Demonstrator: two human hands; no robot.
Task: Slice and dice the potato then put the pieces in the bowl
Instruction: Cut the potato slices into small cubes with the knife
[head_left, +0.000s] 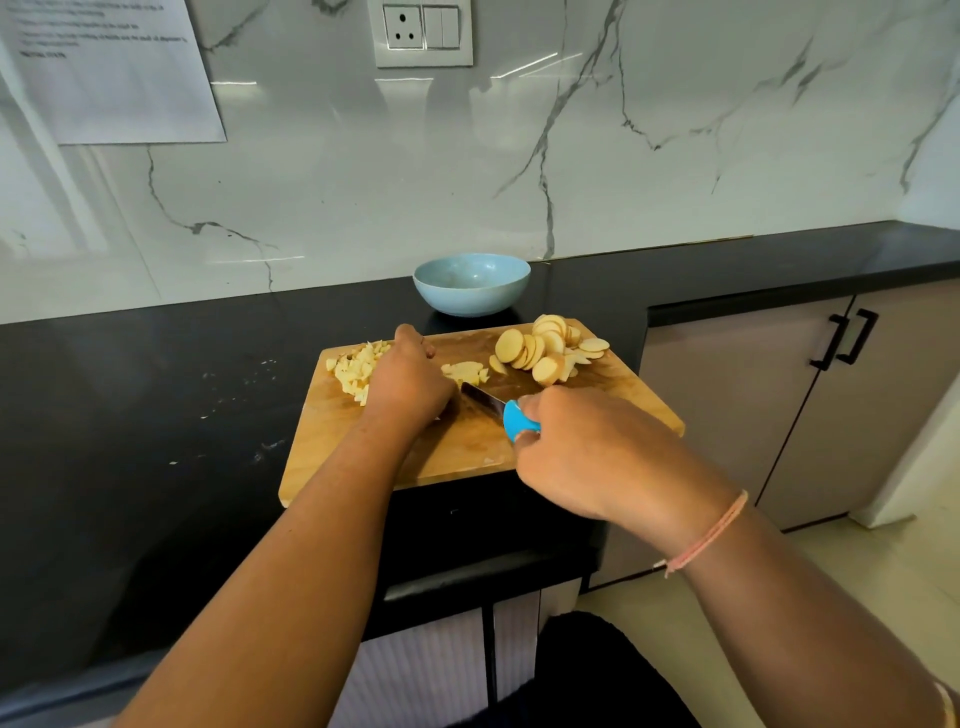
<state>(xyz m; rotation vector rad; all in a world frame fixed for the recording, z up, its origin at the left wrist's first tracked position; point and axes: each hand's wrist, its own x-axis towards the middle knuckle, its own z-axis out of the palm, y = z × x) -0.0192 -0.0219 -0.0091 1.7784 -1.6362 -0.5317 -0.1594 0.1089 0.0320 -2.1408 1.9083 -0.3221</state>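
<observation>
A wooden cutting board (462, 441) lies on the black counter. Round potato slices (545, 345) are heaped at its far right. A pile of diced potato (356, 369) lies at the far left, and a smaller cut batch (467, 371) sits in the middle. My left hand (408, 376) rests over the board between the two cut piles, fingers curved down; what lies under it is hidden. My right hand (587, 452) grips a blue-handled knife (501, 408), its blade pointing toward the left hand. A light blue bowl (471, 284) stands behind the board, looking empty.
Small potato scraps (239, 374) dot the black counter (156, 415) left of the board. A marble wall with a socket (422, 32) and a taped paper sheet (109, 67) rises behind. Cabinet doors with black handles (847, 338) stand at the right.
</observation>
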